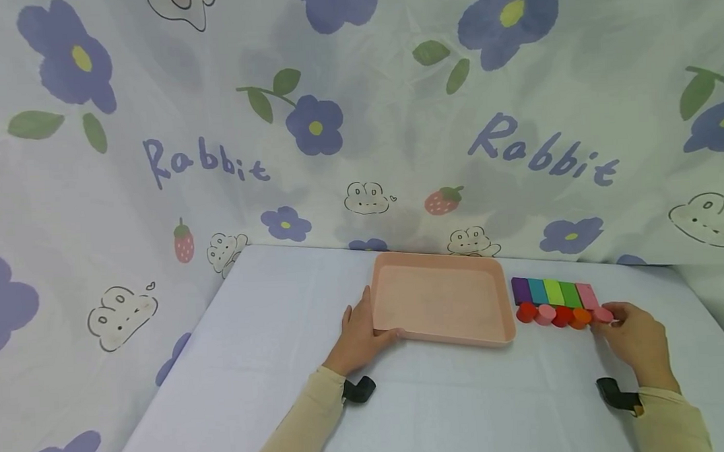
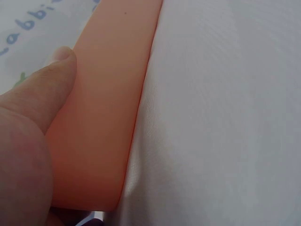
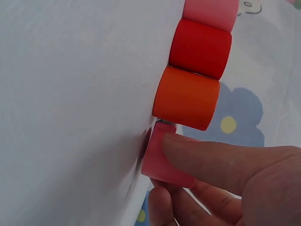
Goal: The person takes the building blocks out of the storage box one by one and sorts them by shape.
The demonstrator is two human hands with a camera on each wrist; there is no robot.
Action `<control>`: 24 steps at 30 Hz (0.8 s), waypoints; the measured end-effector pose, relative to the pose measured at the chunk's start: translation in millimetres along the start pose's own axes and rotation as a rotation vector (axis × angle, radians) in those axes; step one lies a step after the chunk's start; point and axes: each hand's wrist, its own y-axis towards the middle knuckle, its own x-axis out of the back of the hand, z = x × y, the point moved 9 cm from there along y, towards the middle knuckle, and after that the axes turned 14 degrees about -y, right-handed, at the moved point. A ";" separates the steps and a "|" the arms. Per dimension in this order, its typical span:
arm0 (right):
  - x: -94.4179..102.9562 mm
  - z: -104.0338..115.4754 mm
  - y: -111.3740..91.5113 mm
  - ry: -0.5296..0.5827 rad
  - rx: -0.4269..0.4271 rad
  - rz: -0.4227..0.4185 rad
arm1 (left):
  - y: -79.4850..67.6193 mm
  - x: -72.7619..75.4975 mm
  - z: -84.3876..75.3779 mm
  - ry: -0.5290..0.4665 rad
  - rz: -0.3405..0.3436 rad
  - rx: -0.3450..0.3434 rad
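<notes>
My right hand (image 1: 636, 339) pinches a pink cylinder block (image 3: 157, 160) at the right end of a row of cylinders, the thumb across its side. Left of it in the row come an orange cylinder (image 3: 187, 98), a red cylinder (image 3: 201, 49), a pink cylinder (image 1: 545, 314) and another red cylinder (image 1: 526, 312). At the near left corner of a shallow peach tray (image 1: 440, 297), my left hand (image 1: 357, 337) rests with its fingers straight along the left side. Its thumb (image 2: 59, 77) lies against the tray's front wall.
Behind the cylinders lies a row of flat rectangular blocks: purple (image 1: 522, 291), blue (image 1: 538, 291), yellow-green (image 1: 553, 291), green (image 1: 569, 294) and pink (image 1: 587, 296). A white cloth covers the table (image 1: 455, 404). A printed curtain (image 1: 382, 131) hangs behind it.
</notes>
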 end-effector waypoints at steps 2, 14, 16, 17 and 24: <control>-1.1 -0.5 -0.1 -0.005 0.004 0.005 | -0.1 -0.5 0.5 0.004 0.005 0.003; 0.0 -1.2 -2.8 -0.003 -0.022 0.057 | 1.2 -2.3 1.4 0.005 0.011 -0.014; 2.9 -0.6 -3.9 -0.013 -0.024 0.050 | 1.2 -2.4 0.5 0.001 0.008 -0.020; 4.5 -0.2 -4.5 -0.017 -0.024 0.045 | 1.2 -2.5 0.6 0.002 0.009 -0.018; 16.0 11.4 -11.2 -0.018 -0.003 0.012 | -0.4 -1.4 -0.8 -0.007 0.006 -0.016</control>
